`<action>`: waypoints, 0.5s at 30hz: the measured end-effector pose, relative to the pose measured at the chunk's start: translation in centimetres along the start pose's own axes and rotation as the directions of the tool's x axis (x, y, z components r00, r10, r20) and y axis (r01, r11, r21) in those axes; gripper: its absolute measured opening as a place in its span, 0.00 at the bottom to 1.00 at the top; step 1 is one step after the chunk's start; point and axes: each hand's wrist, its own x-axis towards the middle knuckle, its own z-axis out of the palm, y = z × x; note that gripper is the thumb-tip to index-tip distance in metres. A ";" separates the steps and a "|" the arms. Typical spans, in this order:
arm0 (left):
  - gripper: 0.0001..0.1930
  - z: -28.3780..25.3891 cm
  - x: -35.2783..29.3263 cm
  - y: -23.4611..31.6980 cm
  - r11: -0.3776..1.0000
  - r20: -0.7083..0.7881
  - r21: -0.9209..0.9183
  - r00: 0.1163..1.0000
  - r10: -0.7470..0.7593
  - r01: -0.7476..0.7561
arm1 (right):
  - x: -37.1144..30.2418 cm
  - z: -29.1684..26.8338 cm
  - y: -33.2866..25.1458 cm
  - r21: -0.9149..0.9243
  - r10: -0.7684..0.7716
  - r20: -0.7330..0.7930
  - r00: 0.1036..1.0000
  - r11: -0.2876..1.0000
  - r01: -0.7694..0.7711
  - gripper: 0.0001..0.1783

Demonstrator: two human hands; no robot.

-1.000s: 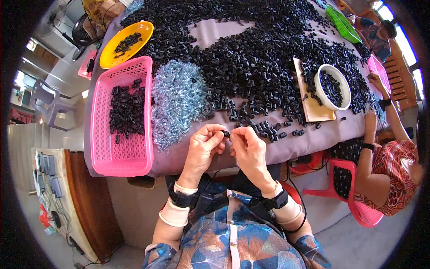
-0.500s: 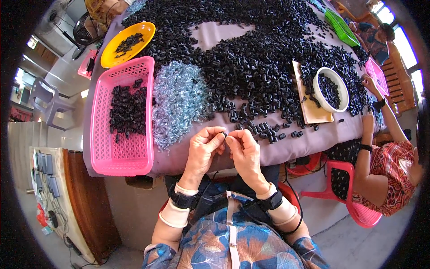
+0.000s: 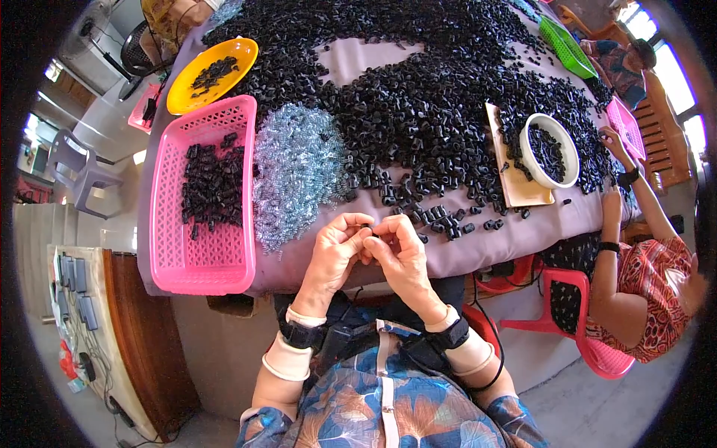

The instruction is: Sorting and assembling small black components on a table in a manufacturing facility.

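In the head view, a small black piece (image 3: pixel 367 227) sits between the fingers of my left hand (image 3: pixel 332 255) and my right hand (image 3: pixel 401 257), mostly hidden by them. The fingers of both hands are pinched together on it, thumbs toward me. I hold it just over the near edge of the tabletop (image 3: pixel 493 252); my forearms slant inward from the near side, wrists bent slightly toward each other. To my left stands a pink basket (image 3: pixel 200 281), with black pieces (image 3: pixel 213 187) gathered mainly in its middle and far part. Beyond it, a yellow plate (image 3: pixel 245 73) carries a small heap of black bits. Right of the basket lies a pile of pale blue, see-through pieces (image 3: pixel 299 168), next to the wide spread of black pieces. On my right, a white bowl (image 3: pixel 532 158) holds more black bits, beside a cream tray (image 3: pixel 529 197).
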 end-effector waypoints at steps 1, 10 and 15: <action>0.09 0.0 0.0 0.1 1.000 -0.010 -0.010 1.000 -0.016 0.016 | 0.1 0.1 0.1 0.001 0.001 0.001 1.000 1.000 -0.001 0.05; 0.16 -0.2 -0.1 0.6 0.994 0.044 -0.094 0.998 -0.047 0.051 | 0.8 -0.8 0.6 0.063 0.107 0.075 0.991 0.992 -0.112 0.10; 0.21 -0.1 -0.3 0.7 0.996 0.024 -0.072 0.998 -0.056 0.058 | 1.5 -1.2 0.3 -0.067 -0.014 0.225 0.974 0.997 0.030 0.16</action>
